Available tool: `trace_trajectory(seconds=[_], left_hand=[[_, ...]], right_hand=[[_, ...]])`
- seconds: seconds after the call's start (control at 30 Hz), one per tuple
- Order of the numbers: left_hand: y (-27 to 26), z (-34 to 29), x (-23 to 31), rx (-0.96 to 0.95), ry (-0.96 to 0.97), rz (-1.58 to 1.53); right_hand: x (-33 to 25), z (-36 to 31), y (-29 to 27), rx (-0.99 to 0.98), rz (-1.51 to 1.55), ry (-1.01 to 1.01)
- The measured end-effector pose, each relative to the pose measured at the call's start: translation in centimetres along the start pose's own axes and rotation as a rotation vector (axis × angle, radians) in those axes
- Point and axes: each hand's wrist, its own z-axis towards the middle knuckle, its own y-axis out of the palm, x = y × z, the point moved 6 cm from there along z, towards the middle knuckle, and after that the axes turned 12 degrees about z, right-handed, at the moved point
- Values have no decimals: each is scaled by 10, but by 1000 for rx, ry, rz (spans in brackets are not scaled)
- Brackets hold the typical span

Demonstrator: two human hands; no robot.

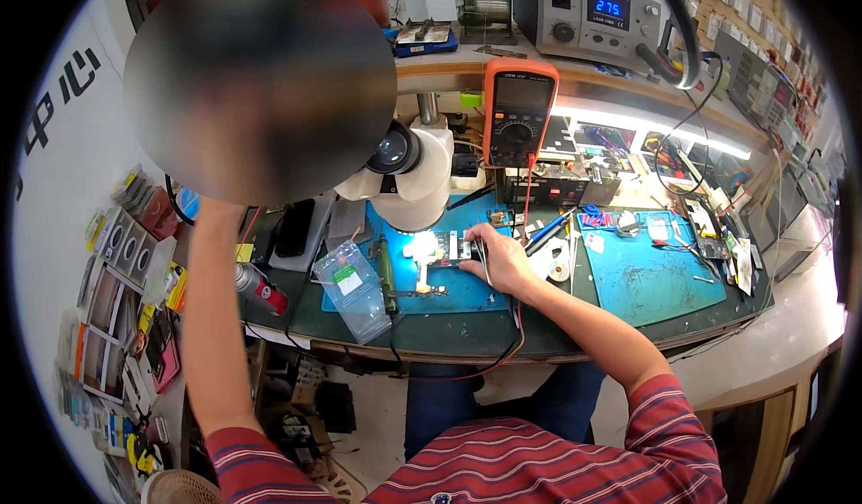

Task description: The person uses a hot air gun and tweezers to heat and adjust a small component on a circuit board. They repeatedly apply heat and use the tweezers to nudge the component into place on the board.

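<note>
My left forearm (218, 324) reaches up and forward on the left. A blurred round patch covers its hand, so its fingers and anything in them are hidden. My right hand (505, 262) is closed around metal tweezers (486, 260) at the right end of a small phone circuit board (453, 248). Its fingertips are at the board's edge. The board lies on a blue work mat (480, 300) under a white microscope (415, 190), in bright light. A thin ribbon-like part (424, 289) lies just in front of it. Left of these are a green pen-shaped tool (386, 275) and a clear plastic bag (352, 293).
An orange multimeter (519, 113) stands behind the mat, its leads hanging forward. A grey soldering station (588, 19) sits on the shelf. To the right is a second blue mat (655, 275) with small tools. A spray can (260, 287) and a black phone (294, 227) are at left.
</note>
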Motion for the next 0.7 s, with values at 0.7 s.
trace_trajectory(seconds=[0.7], left_hand=[[38,-98,-194,52,82,282]], right_hand=[[10,20,14,-100,-9,20]])
